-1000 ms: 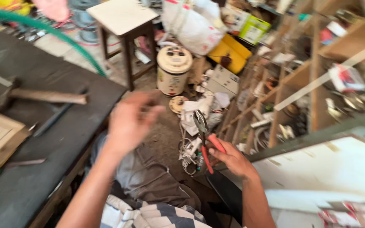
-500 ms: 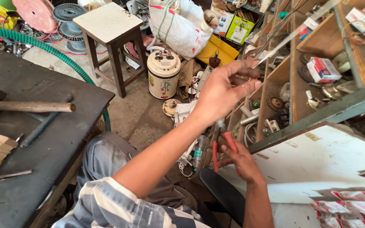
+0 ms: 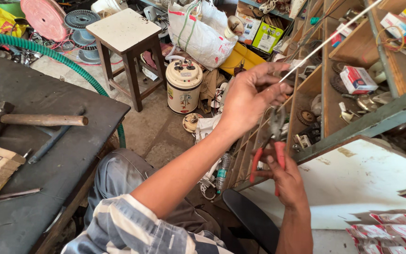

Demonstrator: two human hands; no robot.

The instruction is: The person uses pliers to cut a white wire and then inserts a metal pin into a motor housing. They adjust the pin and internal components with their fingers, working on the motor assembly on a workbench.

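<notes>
My left hand [image 3: 250, 96] is raised in front of the wooden shelf rack and pinches a thin white wire [image 3: 327, 41] that runs up and to the right. Just below it, my right hand [image 3: 285, 178] grips red-handled pliers [image 3: 272, 146], whose metal jaws point up toward the left hand's fingers. The pliers' jaws sit close under the wire's held end; whether they touch it I cannot tell.
A dark workbench [image 3: 38, 155] at left carries a hammer [image 3: 34, 120] and a wooden board. A wooden stool [image 3: 125, 42], a cream cylindrical appliance [image 3: 183, 87], a white sack [image 3: 198, 33], a green hose [image 3: 48, 51] and cluttered shelves [image 3: 353, 75] surround me. A white panel [image 3: 353, 183] lies at right.
My left hand rose from near my lap to the shelf rack and took hold of the wire. My right hand lifted the pliers up beneath it.
</notes>
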